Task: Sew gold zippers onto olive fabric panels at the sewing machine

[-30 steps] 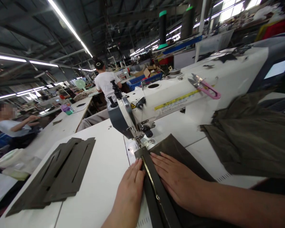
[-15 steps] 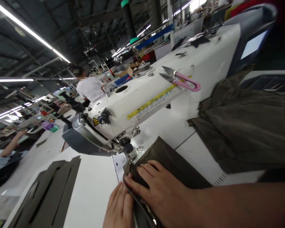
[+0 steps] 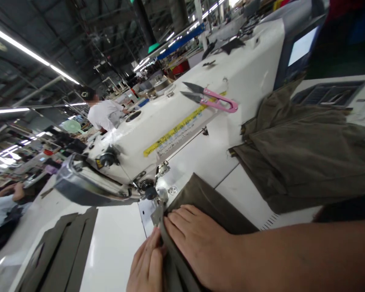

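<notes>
A dark olive fabric piece (image 3: 205, 200) lies under the presser foot (image 3: 156, 209) of a white sewing machine (image 3: 176, 121). My right hand (image 3: 197, 243) lies flat on the fabric, fingers stretched toward the foot. My left hand (image 3: 147, 265) rests at the fabric's left edge, fingers together and extended, tips close to the foot. The zipper seen before is hidden between my hands.
Pink thread snips (image 3: 211, 99) lie on top of the machine arm. A pile of olive fabric (image 3: 304, 154) sits at the right. Stacked cut olive pieces (image 3: 63, 251) lie on the table at the left. A control screen (image 3: 301, 46) is behind; other people work at far tables.
Both hands slid forward with the fabric toward the presser foot, and the zipper is no longer exposed. My view has tilted and moved closer to the machine.
</notes>
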A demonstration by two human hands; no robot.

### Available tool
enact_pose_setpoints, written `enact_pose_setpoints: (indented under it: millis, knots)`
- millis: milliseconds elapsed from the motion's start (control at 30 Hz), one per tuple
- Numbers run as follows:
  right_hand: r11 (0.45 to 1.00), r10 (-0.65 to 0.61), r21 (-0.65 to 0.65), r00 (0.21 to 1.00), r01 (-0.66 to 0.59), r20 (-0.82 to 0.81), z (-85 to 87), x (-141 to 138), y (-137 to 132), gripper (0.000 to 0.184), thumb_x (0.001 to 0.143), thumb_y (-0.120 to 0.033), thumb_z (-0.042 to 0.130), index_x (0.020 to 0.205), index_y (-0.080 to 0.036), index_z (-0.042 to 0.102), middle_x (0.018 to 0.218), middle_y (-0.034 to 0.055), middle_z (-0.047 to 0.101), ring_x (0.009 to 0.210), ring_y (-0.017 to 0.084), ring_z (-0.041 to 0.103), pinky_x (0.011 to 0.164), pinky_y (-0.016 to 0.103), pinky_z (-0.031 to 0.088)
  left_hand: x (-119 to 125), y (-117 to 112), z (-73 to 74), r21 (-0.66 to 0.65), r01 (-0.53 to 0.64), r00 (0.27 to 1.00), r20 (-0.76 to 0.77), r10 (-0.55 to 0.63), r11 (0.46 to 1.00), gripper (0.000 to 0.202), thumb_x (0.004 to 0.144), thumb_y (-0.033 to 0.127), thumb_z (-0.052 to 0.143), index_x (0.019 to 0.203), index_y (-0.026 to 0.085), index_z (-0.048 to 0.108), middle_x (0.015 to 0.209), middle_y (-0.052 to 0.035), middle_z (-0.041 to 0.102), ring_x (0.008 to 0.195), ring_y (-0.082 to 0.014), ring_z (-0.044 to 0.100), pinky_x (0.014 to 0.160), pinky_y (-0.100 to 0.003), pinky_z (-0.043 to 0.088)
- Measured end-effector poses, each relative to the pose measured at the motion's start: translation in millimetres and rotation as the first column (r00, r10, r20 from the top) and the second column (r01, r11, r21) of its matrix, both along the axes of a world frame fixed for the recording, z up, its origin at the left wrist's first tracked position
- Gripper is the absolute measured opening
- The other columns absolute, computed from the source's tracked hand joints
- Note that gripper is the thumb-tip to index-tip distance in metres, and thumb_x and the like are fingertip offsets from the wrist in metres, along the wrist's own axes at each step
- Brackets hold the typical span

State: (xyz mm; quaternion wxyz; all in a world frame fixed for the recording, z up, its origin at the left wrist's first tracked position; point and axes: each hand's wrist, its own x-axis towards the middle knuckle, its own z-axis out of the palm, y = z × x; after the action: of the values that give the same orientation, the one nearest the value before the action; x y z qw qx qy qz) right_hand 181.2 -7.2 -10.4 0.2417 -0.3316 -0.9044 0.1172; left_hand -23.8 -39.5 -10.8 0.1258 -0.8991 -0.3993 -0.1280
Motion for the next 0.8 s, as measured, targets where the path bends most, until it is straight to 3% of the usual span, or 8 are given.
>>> enact_pose_setpoints:
  millis: [100,200,267,400,567,800]
  knots:
    - [0.998,0.056,-0.012,0.998,-0.056,0.038,-4.1,3.3,-4.1,0.047,0.085,-0.023,0.046,0.126,-0.002,0.046,0.134,0.0197,0.04,0.125,0.029,0.034,0.106,0.044,0.024,8.7,-2.6,2.1,0.004,-0.036,0.999,0.018,0.035,0.999,0.025,0.086,0.012,0.037,0.101,0.016,0.057,0.12,-0.013,0.057,0.108,-0.0228,0.056,0.084,-0.035,0.054]
    - [0.995,0.077,0.054,0.995,-0.08,0.066,-13.2,3.4,-7.2,0.05,0.085,-0.02,0.044,0.134,-0.009,0.039,0.14,0.0146,0.032,0.131,0.026,0.025,0.109,0.045,0.021,14.0,-4.4,-2.2,0.059,-0.059,0.997,0.06,0.055,0.997,0.032,0.087,0.007,0.032,0.109,0.011,0.054,0.118,-0.0149,0.058,0.107,-0.022,0.057,0.084,-0.036,0.054]
    - [0.991,0.04,0.129,0.997,-0.047,0.059,-18.5,2.2,-8.4,0.051,0.085,-0.015,0.04,0.136,-0.012,0.036,0.141,0.0117,0.031,0.131,0.023,0.024,0.109,0.043,0.024,15.6,-5.3,-5.6,0.108,-0.048,0.995,0.09,0.039,0.993,0.033,0.089,0.007,0.03,0.111,0.011,0.054,0.115,-0.0144,0.06,0.106,-0.0215,0.058,0.085,-0.036,0.054]
    - [0.974,0.028,0.222,0.995,-0.049,0.095,-21.2,0.7,-9.4,0.053,0.082,-0.009,0.038,0.135,-0.008,0.036,0.139,0.0136,0.034,0.13,0.023,0.028,0.105,0.044,0.032,20.6,-9.6,-6.1,0.115,-0.088,0.99,0.122,0.074,0.989,0.029,0.091,0.009,0.034,0.108,0.012,0.058,0.114,-0.0142,0.06,0.105,-0.0236,0.058,0.084,-0.039,0.053]
    - [0.97,0.053,0.229,0.991,-0.08,0.12,-16.8,1.7,-10.9,0.054,0.083,-0.01,0.038,0.137,-0.009,0.034,0.139,0.0133,0.034,0.13,0.023,0.027,0.104,0.044,0.033,28.4,-14.5,-4.0,0.112,-0.197,0.966,0.193,0.173,0.974,0.028,0.087,0.006,0.038,0.101,0.013,0.061,0.105,-0.014,0.062,0.093,-0.0237,0.06,0.077,-0.04,0.055]
    - [0.974,0.035,0.215,0.988,-0.067,0.149,-17.5,1.4,-13.5,0.054,0.083,-0.01,0.038,0.136,-0.006,0.034,0.14,0.0149,0.031,0.131,0.023,0.025,0.105,0.045,0.032,25.0,-11.1,-9.5,0.153,-0.142,0.986,0.11,0.126,0.978,0.032,0.085,0.003,0.035,0.104,0.01,0.061,0.108,-0.0149,0.062,0.099,-0.0239,0.06,0.084,-0.04,0.053]
